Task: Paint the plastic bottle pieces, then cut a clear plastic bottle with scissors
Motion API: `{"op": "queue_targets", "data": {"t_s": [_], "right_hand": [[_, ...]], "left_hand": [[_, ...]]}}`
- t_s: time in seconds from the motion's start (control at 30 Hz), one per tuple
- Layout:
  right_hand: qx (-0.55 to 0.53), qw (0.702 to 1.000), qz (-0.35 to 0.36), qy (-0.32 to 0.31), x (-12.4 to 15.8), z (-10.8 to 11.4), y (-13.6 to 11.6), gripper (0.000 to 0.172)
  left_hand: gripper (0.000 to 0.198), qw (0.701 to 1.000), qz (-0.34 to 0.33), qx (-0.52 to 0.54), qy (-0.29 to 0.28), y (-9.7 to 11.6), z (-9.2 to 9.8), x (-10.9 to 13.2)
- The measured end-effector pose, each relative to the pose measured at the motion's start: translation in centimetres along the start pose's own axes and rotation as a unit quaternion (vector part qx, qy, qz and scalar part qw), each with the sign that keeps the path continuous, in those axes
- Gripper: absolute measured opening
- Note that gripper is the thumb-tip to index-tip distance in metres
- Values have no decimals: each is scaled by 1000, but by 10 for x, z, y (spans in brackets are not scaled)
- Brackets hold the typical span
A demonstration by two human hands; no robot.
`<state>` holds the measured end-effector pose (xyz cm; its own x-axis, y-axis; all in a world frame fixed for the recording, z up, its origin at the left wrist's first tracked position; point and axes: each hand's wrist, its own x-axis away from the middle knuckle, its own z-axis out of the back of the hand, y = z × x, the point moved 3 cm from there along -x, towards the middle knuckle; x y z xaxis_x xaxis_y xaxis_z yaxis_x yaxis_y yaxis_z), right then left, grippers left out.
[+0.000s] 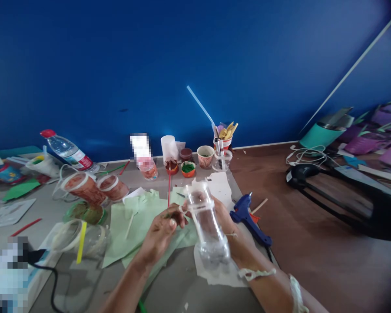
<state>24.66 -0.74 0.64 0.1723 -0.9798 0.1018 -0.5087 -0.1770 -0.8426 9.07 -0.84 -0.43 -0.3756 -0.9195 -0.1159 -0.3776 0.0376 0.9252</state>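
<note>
A clear plastic bottle point(211, 232) with a whitish band around its upper part is tilted over the table, and my right hand point(223, 217) holds it from behind and the right side. To its left, my left hand point(166, 228) has its fingers curled near the band, pinching something whitish and thin that is too small to name. Light green paper sheets point(120, 230) lie under and beside my left hand. White paper point(205, 269) lies below the bottle. A blue glue gun point(250, 219) rests to the right of my right hand.
Paint cups point(188, 168) and a cup of wooden utensils point(226, 134) stand along the blue wall. A red-capped bottle point(68, 152), stained tubs point(84, 187) and clear containers point(91, 239) are at left. White earphones point(308, 154) and a black frame point(339, 200) lie at right.
</note>
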Motion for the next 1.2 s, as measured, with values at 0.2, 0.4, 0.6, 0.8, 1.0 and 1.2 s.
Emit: {"op": "queue_targets", "data": {"t_s": [0.2, 0.4, 0.6, 0.8, 1.0, 1.2], "right_hand": [[-107, 990, -57, -66, -35, 4, 24, 47], [-103, 995, 10, 4, -32, 14, 24, 55], [73, 992, 99, 2, -17, 8, 23, 71], [338, 925, 151, 91, -15, 9, 11, 84], [321, 924, 169, 119, -14, 2, 4, 78], [-17, 997, 68, -15, -17, -9, 7, 41]], "left_hand": [[29, 988, -38, 60, 134, 2, 9, -2], [39, 974, -51, 26, 219, 2, 20, 2], [46, 976, -99, -95, 167, 9, 4, 6], [39, 978, -84, -168, 90, 18, -6, 9], [37, 986, -54, -134, 79, 9, -3, 2], [31, 987, -18, 96, 126, 7, 0, -1]]}}
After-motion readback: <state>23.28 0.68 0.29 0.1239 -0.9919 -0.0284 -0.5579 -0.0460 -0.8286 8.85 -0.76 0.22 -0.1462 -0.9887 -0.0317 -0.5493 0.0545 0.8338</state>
